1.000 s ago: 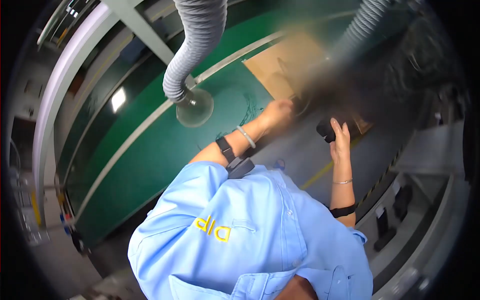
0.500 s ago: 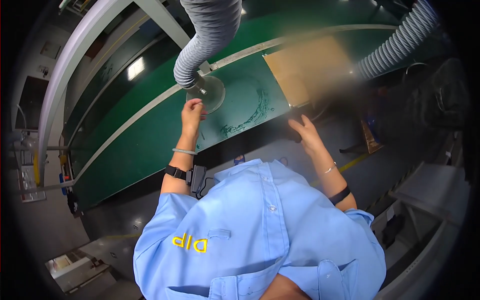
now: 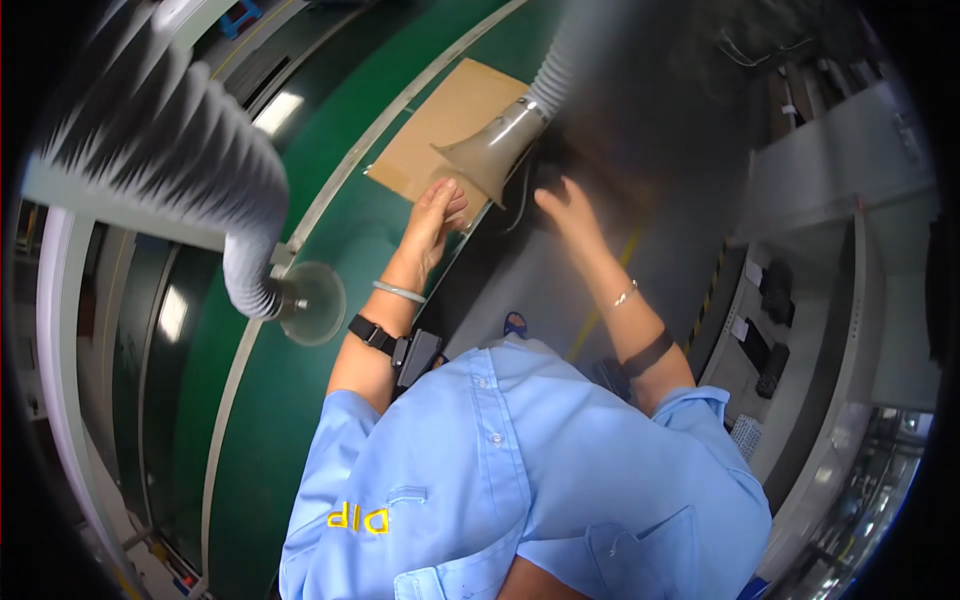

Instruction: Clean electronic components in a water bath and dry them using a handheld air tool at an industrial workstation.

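The left hand (image 3: 437, 212) hovers by a cardboard sheet (image 3: 442, 118) on the green table (image 3: 358, 260), fingers curled together, nothing visibly held. Right of it hangs a flared hood (image 3: 497, 150), then the right hand (image 3: 574, 220), fingers apart: seemingly a reach, where gripping the hood would need the left fingers opened.

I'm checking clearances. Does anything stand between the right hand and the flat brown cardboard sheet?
Yes: in this view, a translucent funnel-shaped hood lies between the right hand and most of the flat brown cardboard sheet; its height is unclear.
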The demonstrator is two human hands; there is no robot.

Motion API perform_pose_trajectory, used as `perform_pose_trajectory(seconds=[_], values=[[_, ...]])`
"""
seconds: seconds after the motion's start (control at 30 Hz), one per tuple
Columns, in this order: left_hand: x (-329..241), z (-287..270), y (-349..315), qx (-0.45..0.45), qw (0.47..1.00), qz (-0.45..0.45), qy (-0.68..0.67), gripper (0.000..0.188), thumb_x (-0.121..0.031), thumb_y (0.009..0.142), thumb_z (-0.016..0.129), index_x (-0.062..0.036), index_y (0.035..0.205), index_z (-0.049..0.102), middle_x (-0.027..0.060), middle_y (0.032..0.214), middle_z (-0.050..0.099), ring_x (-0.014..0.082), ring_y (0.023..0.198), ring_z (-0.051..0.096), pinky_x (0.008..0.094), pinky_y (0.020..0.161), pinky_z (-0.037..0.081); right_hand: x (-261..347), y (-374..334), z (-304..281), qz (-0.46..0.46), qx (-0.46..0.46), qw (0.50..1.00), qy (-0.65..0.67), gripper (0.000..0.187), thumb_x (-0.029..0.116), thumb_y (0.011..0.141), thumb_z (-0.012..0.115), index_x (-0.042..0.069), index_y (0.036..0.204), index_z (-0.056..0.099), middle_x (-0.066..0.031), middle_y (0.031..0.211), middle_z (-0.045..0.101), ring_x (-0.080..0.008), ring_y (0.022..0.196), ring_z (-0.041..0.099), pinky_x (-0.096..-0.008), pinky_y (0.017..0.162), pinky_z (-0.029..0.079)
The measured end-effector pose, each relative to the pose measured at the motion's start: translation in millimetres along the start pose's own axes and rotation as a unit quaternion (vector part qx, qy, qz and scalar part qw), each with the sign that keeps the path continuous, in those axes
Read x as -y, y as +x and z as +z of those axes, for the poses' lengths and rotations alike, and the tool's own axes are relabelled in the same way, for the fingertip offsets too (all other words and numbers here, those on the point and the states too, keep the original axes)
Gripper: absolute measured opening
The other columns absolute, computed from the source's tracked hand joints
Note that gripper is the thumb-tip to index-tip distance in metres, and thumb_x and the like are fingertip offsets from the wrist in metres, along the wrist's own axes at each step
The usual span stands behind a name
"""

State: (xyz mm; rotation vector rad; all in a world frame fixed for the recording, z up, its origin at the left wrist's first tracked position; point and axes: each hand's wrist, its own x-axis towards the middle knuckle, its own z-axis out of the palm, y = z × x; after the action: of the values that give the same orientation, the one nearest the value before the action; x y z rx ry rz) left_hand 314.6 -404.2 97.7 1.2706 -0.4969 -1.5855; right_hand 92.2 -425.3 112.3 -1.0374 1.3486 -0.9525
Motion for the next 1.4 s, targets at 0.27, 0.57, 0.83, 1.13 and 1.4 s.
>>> perform_pose_trajectory(seconds=[0.27, 0.57, 0.83, 1.13, 1.4], values=[[20, 34, 33, 0.015, 0.990, 0.025, -0.139, 0.043, -0.042, 0.091, 0.048, -0.0094, 0.120, 0.048, 0.0108, 0.115, 0.056, 0.0247, 0.104, 0.054, 0.0395, 0.091, 0.041, 27, 136, 9, -0.318, -0.149, 0.896, -0.273, 0.052, 0.013, 0.070, 0.067, 0.002, 0.118, 0.050, -0.0194, 0.116, 0.041, -0.0327, 0.107, 0.043, -0.0369, 0.094, 0.037], [19, 44, 46, -0.016, 0.971, 0.092, -0.218, 0.047, -0.042, 0.095, 0.038, -0.0033, 0.122, 0.044, 0.0139, 0.116, 0.056, 0.0291, 0.111, 0.051, 0.0419, 0.093, 0.041, -4, 52, 64, -0.353, 0.046, 0.894, -0.272, 0.049, 0.003, 0.062, 0.066, 0.004, 0.110, 0.056, -0.0167, 0.109, 0.048, -0.0343, 0.101, 0.044, -0.0401, 0.089, 0.040], [16, 34, 31, 0.013, 0.964, 0.093, -0.250, 0.038, -0.031, 0.096, 0.039, -0.0019, 0.120, 0.046, 0.0185, 0.123, 0.051, 0.0324, 0.112, 0.050, 0.0442, 0.095, 0.040, -22, 54, 1, -0.168, 0.287, 0.909, -0.251, 0.042, 0.006, 0.068, 0.058, 0.001, 0.110, 0.055, -0.0190, 0.099, 0.053, -0.0332, 0.093, 0.054, -0.0376, 0.085, 0.044], [6, 38, 21, 0.044, 0.983, 0.048, -0.171, 0.037, -0.006, 0.085, 0.048, -0.0005, 0.122, 0.044, 0.0169, 0.119, 0.053, 0.0295, 0.114, 0.050, 0.0458, 0.095, 0.040, 102, 139, 94, -0.346, 0.119, 0.876, -0.314, 0.050, 0.013, 0.073, 0.060, 0.009, 0.121, 0.049, -0.0204, 0.108, 0.051, -0.0378, 0.094, 0.056, -0.0407, 0.080, 0.047], [13, 29, 16, 0.055, 0.978, 0.064, -0.193, 0.037, 0.003, 0.080, 0.045, 0.0024, 0.118, 0.046, 0.0152, 0.117, 0.053, 0.0259, 0.113, 0.051, 0.0379, 0.096, 0.042, 68, 116, 150, -0.269, 0.336, 0.669, -0.606, 0.027, 0.018, 0.068, 0.061, 0.002, 0.089, 0.067, -0.0239, 0.097, 0.061, -0.0354, 0.090, 0.061, -0.0404, 0.078, 0.049]])
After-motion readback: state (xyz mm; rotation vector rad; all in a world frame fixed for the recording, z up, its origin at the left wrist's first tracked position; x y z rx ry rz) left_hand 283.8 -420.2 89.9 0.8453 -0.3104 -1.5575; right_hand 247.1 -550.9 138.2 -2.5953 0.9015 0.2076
